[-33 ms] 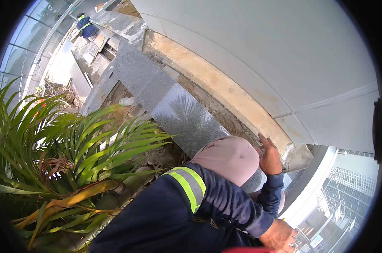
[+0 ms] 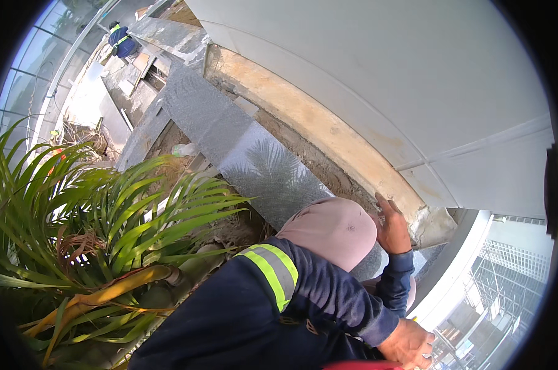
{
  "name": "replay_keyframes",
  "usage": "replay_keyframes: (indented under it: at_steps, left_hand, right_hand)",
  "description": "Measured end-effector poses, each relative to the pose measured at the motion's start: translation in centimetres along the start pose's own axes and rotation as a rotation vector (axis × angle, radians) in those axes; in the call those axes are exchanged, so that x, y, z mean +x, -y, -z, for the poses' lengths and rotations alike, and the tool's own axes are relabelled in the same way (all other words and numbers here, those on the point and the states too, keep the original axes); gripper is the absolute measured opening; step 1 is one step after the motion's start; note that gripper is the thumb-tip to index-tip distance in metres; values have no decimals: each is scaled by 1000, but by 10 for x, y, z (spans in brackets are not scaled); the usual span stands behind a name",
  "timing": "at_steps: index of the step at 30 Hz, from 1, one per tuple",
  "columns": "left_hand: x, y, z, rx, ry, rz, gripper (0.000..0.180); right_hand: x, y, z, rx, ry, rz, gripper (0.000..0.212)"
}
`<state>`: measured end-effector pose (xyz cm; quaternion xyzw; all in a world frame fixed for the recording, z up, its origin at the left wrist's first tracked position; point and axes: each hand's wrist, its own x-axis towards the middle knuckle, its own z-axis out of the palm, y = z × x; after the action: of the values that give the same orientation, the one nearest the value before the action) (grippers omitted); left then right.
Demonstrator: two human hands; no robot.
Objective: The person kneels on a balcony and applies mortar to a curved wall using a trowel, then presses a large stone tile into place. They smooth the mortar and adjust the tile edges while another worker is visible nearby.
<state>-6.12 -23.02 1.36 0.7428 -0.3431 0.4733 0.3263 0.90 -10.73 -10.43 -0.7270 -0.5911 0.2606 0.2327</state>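
My right hand [image 2: 392, 230] is raised beside a pink-clad knee [image 2: 331, 231], its fingers stretched up and apart. Its fingertips appear close to the low tan ledge [image 2: 310, 114]; whether they touch it I cannot tell. Across the knee lies my left forearm, in a dark blue sleeve with a reflective band [image 2: 271, 271]. My left hand [image 2: 408, 345] hangs low with curled fingers, and whatever they may hold is hidden. Just beyond the knee stretches a grey speckled stone slab [image 2: 229, 132], with palm fronds mirrored on its polished near part.
Green palm fronds [image 2: 131, 209] crowd the left. A pale panelled wall [image 2: 377, 68] rises on the right above the ledge, and rough mortar [image 2: 279, 129] fills the gap beside the slab. Far off, a person [image 2: 122, 42] in a reflective vest works near loose boards [image 2: 142, 68].
The far scene has shifted very slightly left in view. Both hands keep the same pose.
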Motion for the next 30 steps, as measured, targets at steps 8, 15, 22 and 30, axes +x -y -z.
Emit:
replay_keyframes:
  at_steps: [8,15,22,30]
  left_hand:
    - [-8,-4,29,-111,170,120,24]
    - [-12,3,31,-102,166,180,25]
    - [-20,23,10,-33,224,289,24]
    - [-17,39,-1,-120,-26,545,27]
  right_hand:
    - [2,-1,8,-7,17,-49,61]
    - [5,5,17,36,12,-54,61]
    - [-10,-6,13,86,77,-44,61]
    - [21,-80,-25,121,256,-71,62]
